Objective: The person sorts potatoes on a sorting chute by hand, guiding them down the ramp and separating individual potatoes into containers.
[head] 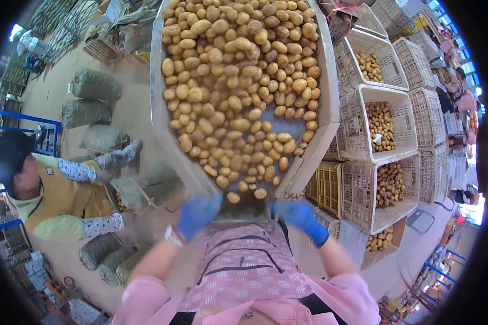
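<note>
Potatoes [236,118] fill a sorting chute in front of me, whose side walls [329,69] narrow to a mouth near my body. Just left of that mouth is my left hand [199,214], in a blue glove and blurred by motion. My right hand [299,217], also gloved in blue, is beside the mouth on the right. Both hands are close to the rim of a dark opening [244,207] below the mouth; whether either grips it cannot be made out. A few potatoes [246,191] lie at the lip between my hands. My fingers are too blurred to read.
White plastic crates [351,122] holding potatoes stand at right, with a yellow crate [329,187] beside them. At left a person [65,191] bends over an open sack [134,191]. Filled sacks [95,83] lie on the floor beyond. Blue metal rails [24,115] stand at far left.
</note>
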`<state>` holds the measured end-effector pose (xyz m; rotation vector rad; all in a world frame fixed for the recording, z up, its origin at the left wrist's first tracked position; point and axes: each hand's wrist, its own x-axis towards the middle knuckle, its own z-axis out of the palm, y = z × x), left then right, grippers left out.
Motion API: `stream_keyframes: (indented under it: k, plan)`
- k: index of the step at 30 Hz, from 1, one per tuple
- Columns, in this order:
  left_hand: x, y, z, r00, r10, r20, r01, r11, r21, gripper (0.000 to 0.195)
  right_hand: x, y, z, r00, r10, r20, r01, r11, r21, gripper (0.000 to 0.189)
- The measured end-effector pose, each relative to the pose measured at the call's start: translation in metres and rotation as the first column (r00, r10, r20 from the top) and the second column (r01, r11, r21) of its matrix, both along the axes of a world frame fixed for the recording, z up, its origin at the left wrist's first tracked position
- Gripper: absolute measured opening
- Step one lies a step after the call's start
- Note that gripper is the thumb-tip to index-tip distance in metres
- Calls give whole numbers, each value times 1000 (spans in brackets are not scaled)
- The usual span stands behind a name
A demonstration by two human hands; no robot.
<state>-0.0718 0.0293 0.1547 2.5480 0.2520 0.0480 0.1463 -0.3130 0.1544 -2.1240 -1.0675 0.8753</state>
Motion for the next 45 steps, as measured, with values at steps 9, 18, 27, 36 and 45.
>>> stream_keyframes:
  k: [9,18,27,36,45]
  plan:
    - [274,185,-21,711,621,329,-576,784,-233,47,322,248,6,547,-547,634,565,800,202,64]
    - [236,103,-7,951,231,205,-243,969,33,40,193,207,-39,832,-516,202,499,857,129,61]
    - [163,55,-18,962,-159,222,161,987,7,47,51,171,-20,913,-324,250,246,923,297,49]
    - [224,139,-2,795,450,407,-509,860,44,29,238,183,3,657,-512,553,298,851,433,67]
    - [315,147,-37,805,326,496,-378,926,5,31,307,248,-60,771,-612,176,409,688,599,48]
